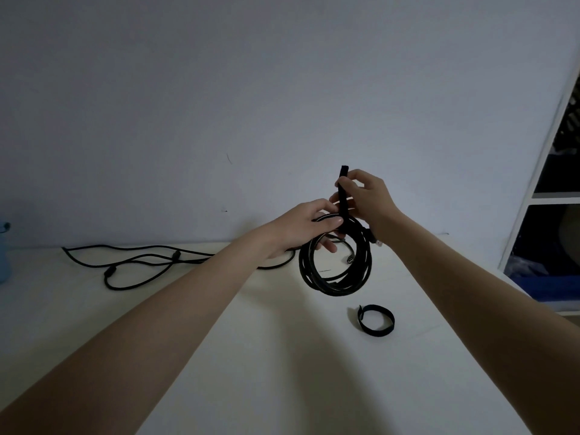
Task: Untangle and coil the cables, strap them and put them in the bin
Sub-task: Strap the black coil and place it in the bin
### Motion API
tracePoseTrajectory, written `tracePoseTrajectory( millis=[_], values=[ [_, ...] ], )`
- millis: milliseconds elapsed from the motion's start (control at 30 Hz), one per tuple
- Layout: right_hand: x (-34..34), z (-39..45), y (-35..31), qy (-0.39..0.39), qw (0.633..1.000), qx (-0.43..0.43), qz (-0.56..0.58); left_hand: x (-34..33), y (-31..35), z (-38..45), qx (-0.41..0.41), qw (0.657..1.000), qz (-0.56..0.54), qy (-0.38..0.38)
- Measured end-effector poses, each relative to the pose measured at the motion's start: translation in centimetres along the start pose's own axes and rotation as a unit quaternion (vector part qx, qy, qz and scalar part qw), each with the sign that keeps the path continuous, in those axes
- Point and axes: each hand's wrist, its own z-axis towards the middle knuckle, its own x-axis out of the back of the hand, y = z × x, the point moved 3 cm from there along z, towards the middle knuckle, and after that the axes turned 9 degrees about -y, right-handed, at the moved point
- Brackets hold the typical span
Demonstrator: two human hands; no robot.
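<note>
1. the left hand (309, 226) gripped the coil (335, 265) at its 12 o'clock edge, so it hung upright over the worktop (282, 356).
2. the right hand (365, 196) pinched the strap (342, 196), whose long axis ran 12 to 6, down onto the coil's top.
3. wrapping looked to fall to the right hand, the nearer one.
4. a spare strap (376, 320) lay at 5 o'clock from the coil; a loose cable (141, 262) at 9.
</note>
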Motion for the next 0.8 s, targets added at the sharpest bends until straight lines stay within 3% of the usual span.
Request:
tracePoseTrajectory(
  millis=[200,467,700,800],
  values=[
    [0.4,-0.3,0.0,-0.015,0.998,-0.033,0.048,0.0,0.3,-0.1,0.019,1.000,-0.005,0.014],
    [0.4,-0.1,1.1,-0.006,0.994,-0.111,0.015,-0.1,0.4,-0.6,-0.009,1.000,-0.011,-0.023],
    [-0.1,0.1,1.7,-0.024,0.982,-0.174,-0.062,-0.1,0.0,-0.8,-0.028,0.999,0.020,-0.019],
    [-0.3,0.5,2.3,-0.055,0.956,-0.231,-0.171,-0.1,0.1,-0.7,-0.049,0.998,0.040,0.007]
  ],
)
